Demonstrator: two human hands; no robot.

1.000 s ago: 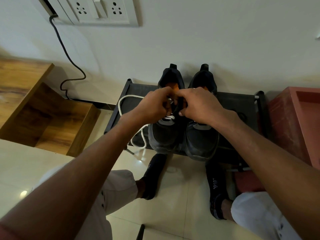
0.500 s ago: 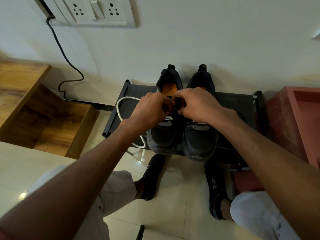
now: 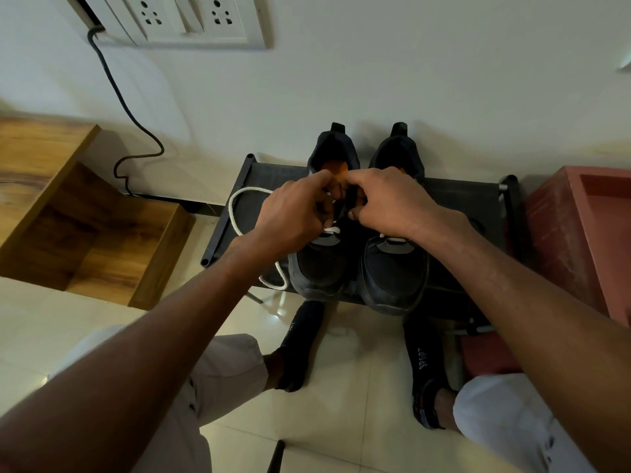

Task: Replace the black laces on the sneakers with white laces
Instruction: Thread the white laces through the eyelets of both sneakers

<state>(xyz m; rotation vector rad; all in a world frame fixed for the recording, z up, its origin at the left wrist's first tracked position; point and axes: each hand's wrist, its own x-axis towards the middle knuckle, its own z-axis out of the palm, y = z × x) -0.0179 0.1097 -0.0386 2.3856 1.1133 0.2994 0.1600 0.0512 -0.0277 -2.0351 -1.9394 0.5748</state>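
single head view, looking steeply down, close over hands [image 3: 341, 206]

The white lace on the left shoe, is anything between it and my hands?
Nothing visible. Both the left hand and right hand are already at the throat of the left shoe, where the white lace runs in. The exact finger grip is hidden.

Under the hands, the sneakers [image 3: 392, 268] were matt black cloth with duller, smooth toe rims. Left of the left hand [image 3: 293, 216], the white lace [image 3: 235, 206] looked like woven cord. Further left stood grained wood shelving [image 3: 85, 227]; below, glossy floor tiles [image 3: 341, 404] shone.
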